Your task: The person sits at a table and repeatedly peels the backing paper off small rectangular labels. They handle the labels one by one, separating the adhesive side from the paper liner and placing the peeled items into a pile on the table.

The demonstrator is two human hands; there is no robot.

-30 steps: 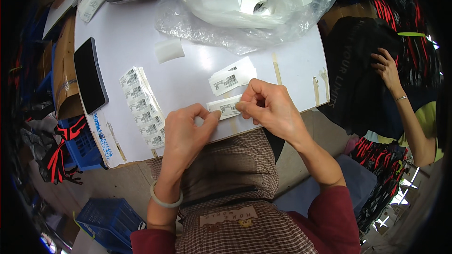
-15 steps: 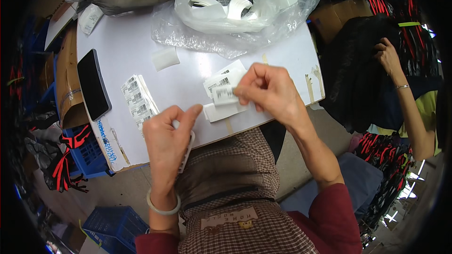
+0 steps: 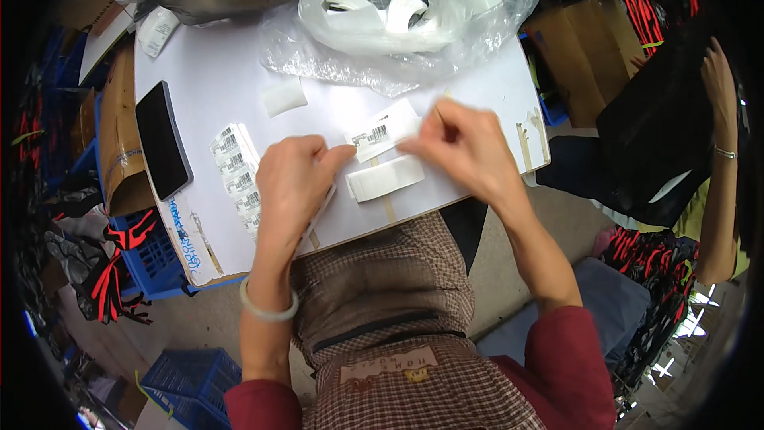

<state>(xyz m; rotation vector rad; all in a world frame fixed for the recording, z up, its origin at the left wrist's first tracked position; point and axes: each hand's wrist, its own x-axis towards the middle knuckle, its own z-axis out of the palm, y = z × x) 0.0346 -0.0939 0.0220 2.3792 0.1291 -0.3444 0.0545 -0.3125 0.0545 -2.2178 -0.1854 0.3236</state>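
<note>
My left hand (image 3: 298,175) is at the left of a white slip with a printed barcode (image 3: 374,134), its thumb stretched to the slip's left edge. Its other fingers curl under, partly hidden, beside a white edge of something I cannot make out. My right hand (image 3: 469,147) is over the slip's right end, thumb low and fingers bent. Motion smears these fingers, so whether they hold anything is unclear. Just below the slip lies a small stack of blank white slips (image 3: 387,178). Left of my left hand lies a pile of barcode label strips (image 3: 237,175).
A dark phone (image 3: 161,139) lies along the white table's (image 3: 215,72) left side. A single blank slip (image 3: 284,98) is near the middle. A clear plastic bag (image 3: 358,40) with white rolls stands at the back. At right, another person's hand (image 3: 719,80) handles black fabric.
The barcode slip pinched in my right hand no longer shows there. My left hand has moved up and right to the remaining barcode slip. The co-worker's hand has moved right.
</note>
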